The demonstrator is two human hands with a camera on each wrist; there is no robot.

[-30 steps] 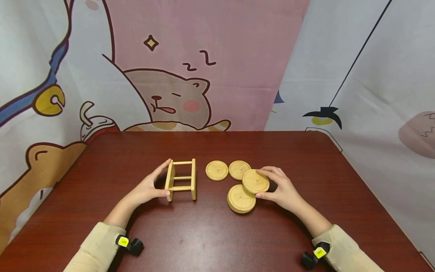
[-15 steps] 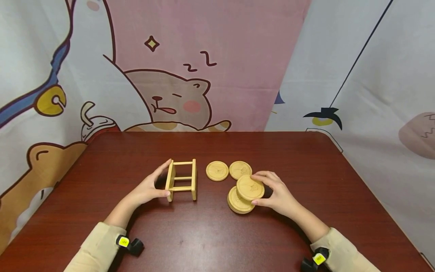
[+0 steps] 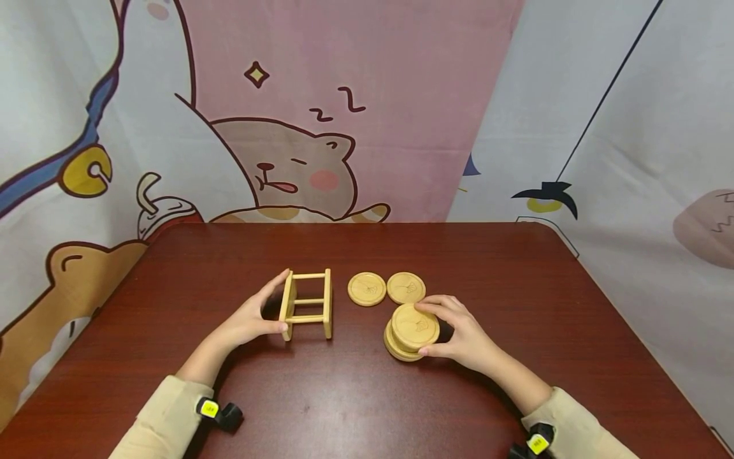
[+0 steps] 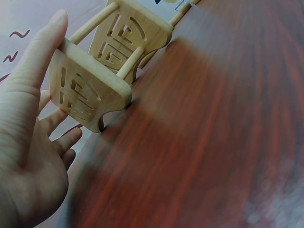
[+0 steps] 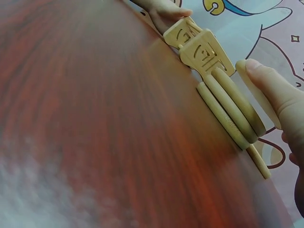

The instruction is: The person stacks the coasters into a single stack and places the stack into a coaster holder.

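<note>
Cartoon-printed curtain (image 3: 424, 95) behind dark red table (image 3: 344, 408). Head view: left hand (image 3: 249, 317) grips wooden rack (image 3: 327, 305); right of rack lie two coasters (image 3: 367, 289) and coaster stack (image 3: 394, 347), right hand (image 3: 463, 335) pinching held coaster (image 3: 414, 325) above stack. Left wrist: thumb (image 4: 38, 61) touches rack's panel (image 4: 78, 90). Right wrist: held coaster apart from stack.

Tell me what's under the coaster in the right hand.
Below the coaster in the right hand is a stack of coasters, a gap between them. From above, the coaster hides most of the stack's top; the stack covers the table beneath.
</note>
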